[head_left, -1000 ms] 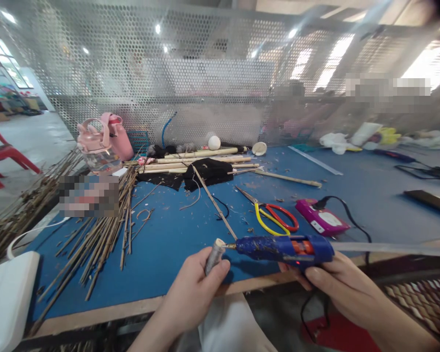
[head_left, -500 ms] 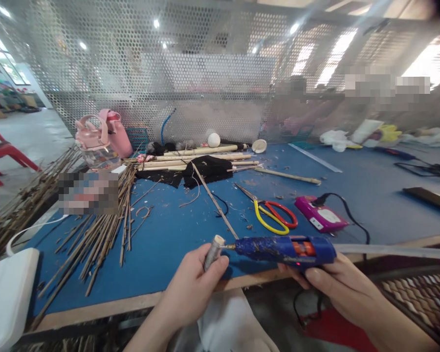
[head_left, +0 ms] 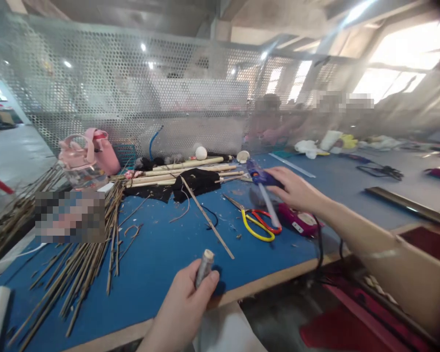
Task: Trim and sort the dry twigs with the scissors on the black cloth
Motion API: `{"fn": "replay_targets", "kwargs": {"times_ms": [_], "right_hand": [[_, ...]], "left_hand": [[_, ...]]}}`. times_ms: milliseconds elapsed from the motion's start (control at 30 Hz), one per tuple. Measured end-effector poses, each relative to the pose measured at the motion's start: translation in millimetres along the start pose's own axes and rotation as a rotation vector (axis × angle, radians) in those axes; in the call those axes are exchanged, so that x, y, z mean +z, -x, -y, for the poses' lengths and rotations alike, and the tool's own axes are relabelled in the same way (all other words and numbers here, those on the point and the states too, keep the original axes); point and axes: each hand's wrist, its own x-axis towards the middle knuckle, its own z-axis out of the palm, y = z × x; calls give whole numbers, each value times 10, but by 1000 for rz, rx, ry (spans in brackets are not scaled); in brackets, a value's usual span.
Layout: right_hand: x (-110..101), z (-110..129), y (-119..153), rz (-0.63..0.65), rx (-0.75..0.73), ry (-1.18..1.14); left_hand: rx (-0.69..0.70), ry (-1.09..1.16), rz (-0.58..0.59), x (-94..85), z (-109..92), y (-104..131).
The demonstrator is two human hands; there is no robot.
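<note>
My left hand [head_left: 190,296] is closed around a short grey-wrapped stick [head_left: 205,266] with a pale cut end pointing up, just over the table's front edge. Over the right middle of the table, my right hand [head_left: 291,188] grips a blue hot glue gun [head_left: 257,172], with a long translucent glue stick [head_left: 269,205] trailing from its back. Below the gun lie scissors [head_left: 258,230] with one yellow and one red handle. A magenta power box [head_left: 299,220] sits under my right wrist. One thin twig [head_left: 209,220] lies between my hands.
Dry twigs [head_left: 91,259] are piled on the left of the blue table [head_left: 157,278]. Pale sticks [head_left: 183,168], black cloth [head_left: 196,183] and a white ball [head_left: 201,153] lie at the back, before a perforated metal screen [head_left: 190,98]. Pink bottles [head_left: 106,154] stand back left. A dark metal bar [head_left: 407,204] lies right.
My right hand has carried the glue gun away from the grey-wrapped stick, forward to the far side of the scissors. My left hand still holds the stick. The camera view has shifted.
</note>
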Motion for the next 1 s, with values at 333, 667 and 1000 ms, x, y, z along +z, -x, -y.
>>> {"fn": "replay_targets", "kwargs": {"times_ms": [333, 667, 1000], "right_hand": [[435, -701, -436, 248, 292, 221], [278, 278, -40, 195, 154, 376], [717, 1057, -36, 475, 160, 78]], "left_hand": [[9, -10, 14, 4, -4, -3], [1, 21, 28, -56, -62, 37], [-16, 42, 69, -143, -121, 71]]}}
